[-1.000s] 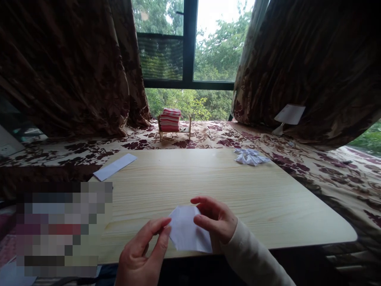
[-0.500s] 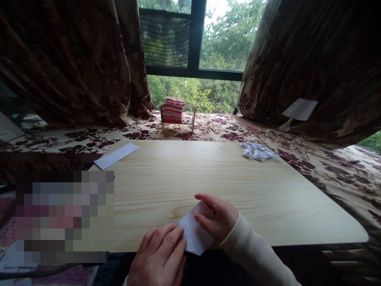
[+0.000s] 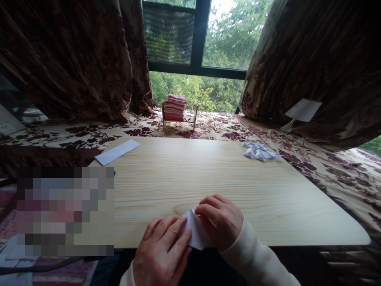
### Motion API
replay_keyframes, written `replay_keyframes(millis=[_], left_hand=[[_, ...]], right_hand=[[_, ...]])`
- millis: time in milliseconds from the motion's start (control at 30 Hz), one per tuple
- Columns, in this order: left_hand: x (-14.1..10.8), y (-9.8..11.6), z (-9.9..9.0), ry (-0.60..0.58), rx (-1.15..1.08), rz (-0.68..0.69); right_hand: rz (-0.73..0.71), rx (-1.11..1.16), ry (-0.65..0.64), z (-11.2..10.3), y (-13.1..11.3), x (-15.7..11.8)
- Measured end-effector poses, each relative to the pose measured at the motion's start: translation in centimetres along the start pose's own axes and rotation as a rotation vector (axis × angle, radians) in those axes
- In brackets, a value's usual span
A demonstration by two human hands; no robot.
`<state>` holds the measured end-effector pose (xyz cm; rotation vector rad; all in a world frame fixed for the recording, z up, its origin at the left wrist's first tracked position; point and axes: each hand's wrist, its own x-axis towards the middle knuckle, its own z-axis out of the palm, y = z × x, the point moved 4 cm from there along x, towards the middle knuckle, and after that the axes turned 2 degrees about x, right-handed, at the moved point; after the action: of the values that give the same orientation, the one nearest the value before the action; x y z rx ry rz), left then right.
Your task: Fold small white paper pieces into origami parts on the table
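A small folded sheet of white paper (image 3: 196, 235) lies at the table's near edge, between my two hands. My left hand (image 3: 163, 246) rests on its left side, with fingers together and the fingertips pressing the paper. From the right, my right hand (image 3: 222, 220) pinches the paper's upper right part, its fingers curled and the thumb mostly hidden. A crease stands slightly raised between the hands. The paper's right end is covered by my right hand.
The pale wooden table (image 3: 178, 174) bears a white paper strip (image 3: 118, 152) at far left and a pile of folded papers (image 3: 260, 151) at far right. Behind stand a small rack (image 3: 195, 117) with striped cloths (image 3: 175, 108) and a white lamp (image 3: 304, 109). A blurred patch hides the lower left.
My right hand has closed from spread fingers to a pinch on the paper, whose upper part is now folded up. My left hand has shifted slightly right and up.
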<state>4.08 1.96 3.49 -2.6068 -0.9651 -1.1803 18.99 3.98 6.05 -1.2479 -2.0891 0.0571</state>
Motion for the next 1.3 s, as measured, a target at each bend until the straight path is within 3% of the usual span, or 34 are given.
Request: replay_keyframes(millis=[300,633,900,1300], left_hand=[[0.3,0.2,-0.1,-0.05,-0.009,-0.025],[0.6,0.2,-0.1,-0.088,-0.044,-0.071],[0.6,0.2,-0.1,-0.115,-0.036,-0.058],[0.5,0.2,-0.1,-0.121,-0.043,-0.047]], right_hand=[[-0.145,-0.121,0.076,-0.6,-3.5,-1.9],[-0.147,-0.07,0.0,0.2,-2.2,-3.0],[-0.215,-0.145,0.022,-0.3,-2.6,-2.8],[-0.159,-0.159,-0.003,0.0,-2.5,-3.5]])
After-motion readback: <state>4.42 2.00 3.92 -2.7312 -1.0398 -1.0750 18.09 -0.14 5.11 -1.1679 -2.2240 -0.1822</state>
